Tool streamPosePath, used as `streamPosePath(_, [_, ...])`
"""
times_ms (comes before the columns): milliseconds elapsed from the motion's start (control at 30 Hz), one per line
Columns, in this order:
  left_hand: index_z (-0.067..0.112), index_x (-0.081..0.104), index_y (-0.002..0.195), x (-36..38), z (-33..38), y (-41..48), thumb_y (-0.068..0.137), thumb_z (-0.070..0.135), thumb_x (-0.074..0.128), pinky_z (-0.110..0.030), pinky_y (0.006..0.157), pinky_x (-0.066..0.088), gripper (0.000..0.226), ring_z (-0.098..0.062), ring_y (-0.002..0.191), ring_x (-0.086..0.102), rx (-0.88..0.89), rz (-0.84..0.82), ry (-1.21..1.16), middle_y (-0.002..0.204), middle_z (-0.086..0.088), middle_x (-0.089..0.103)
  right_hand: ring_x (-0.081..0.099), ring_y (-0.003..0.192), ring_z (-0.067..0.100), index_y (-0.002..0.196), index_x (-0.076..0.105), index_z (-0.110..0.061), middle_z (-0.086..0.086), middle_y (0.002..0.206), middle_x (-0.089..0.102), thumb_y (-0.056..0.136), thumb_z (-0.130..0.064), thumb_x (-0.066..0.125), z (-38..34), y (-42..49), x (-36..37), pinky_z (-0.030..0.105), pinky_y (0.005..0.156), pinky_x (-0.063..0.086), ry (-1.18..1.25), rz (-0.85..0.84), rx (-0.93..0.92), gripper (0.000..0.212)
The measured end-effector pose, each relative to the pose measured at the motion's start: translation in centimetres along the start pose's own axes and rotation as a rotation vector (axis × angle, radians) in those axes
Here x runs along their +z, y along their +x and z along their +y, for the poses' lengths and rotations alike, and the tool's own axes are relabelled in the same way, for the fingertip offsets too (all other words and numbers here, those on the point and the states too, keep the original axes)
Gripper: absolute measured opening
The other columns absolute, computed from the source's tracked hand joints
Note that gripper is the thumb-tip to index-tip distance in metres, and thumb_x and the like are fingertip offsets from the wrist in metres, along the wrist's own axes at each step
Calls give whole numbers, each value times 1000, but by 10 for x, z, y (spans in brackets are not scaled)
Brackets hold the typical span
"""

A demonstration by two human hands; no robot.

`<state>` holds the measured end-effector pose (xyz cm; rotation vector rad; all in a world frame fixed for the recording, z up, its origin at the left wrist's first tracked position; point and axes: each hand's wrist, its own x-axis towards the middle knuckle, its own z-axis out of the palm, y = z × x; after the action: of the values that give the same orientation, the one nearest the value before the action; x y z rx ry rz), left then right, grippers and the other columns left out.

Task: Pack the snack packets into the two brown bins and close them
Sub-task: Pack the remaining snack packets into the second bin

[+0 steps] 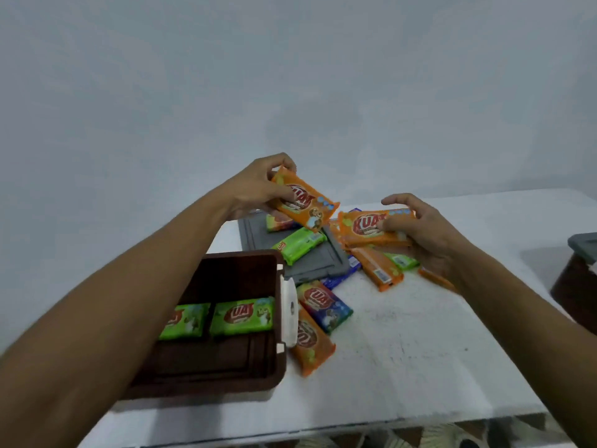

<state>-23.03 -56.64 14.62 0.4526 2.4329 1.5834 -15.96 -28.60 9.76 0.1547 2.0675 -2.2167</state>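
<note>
The left hand (258, 189) pinches an orange packet (303, 203) by its end, lifted above the pile at 12 o'clock. The right hand (426, 227) grips a second orange packet (371, 227) at 1 o'clock, low over the heap. Both hands are clamped on their packets and stand apart.

The open brown bin (210, 360) sits at 7 o'clock on the table (420, 350), with two green packets (242, 315) lying flat side by side across its far half. To do this well, set each orange packet down flat, label up, in the bare near half and in line with the green ones. That way the rows should stack level and the grey lid (258, 234), now partly under loose packets at 12 o'clock, can seat later.

More loose packets (324, 305) lie just beside the bin's white latch (288, 312). The other brown bin (578, 286) stands at 3 o'clock, apparently lidded.
</note>
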Motion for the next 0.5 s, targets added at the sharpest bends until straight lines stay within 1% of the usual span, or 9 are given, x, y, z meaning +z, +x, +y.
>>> streamPosePath(33, [15,53,93,-15,-5,-15,83,-5,68,-50,68,60,27,-29,87,70,-14,-3,-16,96,-13,57,72,73,27,96,63,-15,21,96,69,77,4,71,-5,-5,14,34,56,59,-24,-31,-12,28])
streamPosePath(67, [15,52,89,-28,-10,-28,83,-4,67,-49,69,60,24,-28,85,69,-25,-5,-10,94,-13,57,71,68,27,88,62,-13,24,94,69,77,4,71,-11,-11,28,31,52,57,-64,-56,-15,23])
streamPosePath(133, [14,51,85,-52,-19,-56,85,-2,67,-35,59,59,22,-24,79,66,-51,-3,15,89,-12,58,71,65,28,80,57,-12,27,91,70,76,3,73,-19,-23,57,30,50,56,-165,-114,-15,23])
streamPosePath(200, [14,52,93,-72,-28,-81,87,-2,65,-26,55,55,22,-20,77,66,-81,-14,23,91,-11,57,72,73,31,80,55,-11,25,92,71,75,1,75,-24,-32,84,34,58,57,-295,-179,-23,24])
streamPosePath(267, [16,55,101,-93,-41,-109,87,-3,64,-28,58,55,25,-20,79,64,-104,-50,55,94,-12,57,73,79,31,88,55,-10,20,92,72,78,-2,74,-23,-42,117,38,64,56,-456,-247,-24,22])
streamPosePath(333, [17,58,94,-106,-54,-130,82,2,69,-31,58,51,23,-23,77,62,-118,-81,151,92,-16,61,73,83,26,102,61,-14,14,90,71,80,-6,72,-22,-49,146,38,67,57,-592,-326,-34,25])
streamPosePath(367, [17,58,88,-110,-60,-139,78,6,72,-32,59,50,21,-26,76,62,-131,-105,207,91,-19,64,72,83,22,107,64,-18,8,89,70,82,-9,71,-20,-52,159,33,66,57,-671,-362,-44,28])
streamPosePath(433, [13,55,81,-118,-75,-156,78,7,75,-37,63,52,21,-31,76,67,-168,-176,281,89,-22,69,68,83,12,106,68,-22,-1,89,69,86,-16,68,-15,-56,189,24,66,53,-882,-434,-73,22])
streamPosePath(500, [11,55,77,-115,-90,-165,79,5,75,-38,66,52,21,-28,75,70,-182,-263,375,83,-17,72,65,81,9,104,69,-24,-8,86,68,89,-19,64,-9,-57,210,19,65,49,-1109,-531,-105,16])
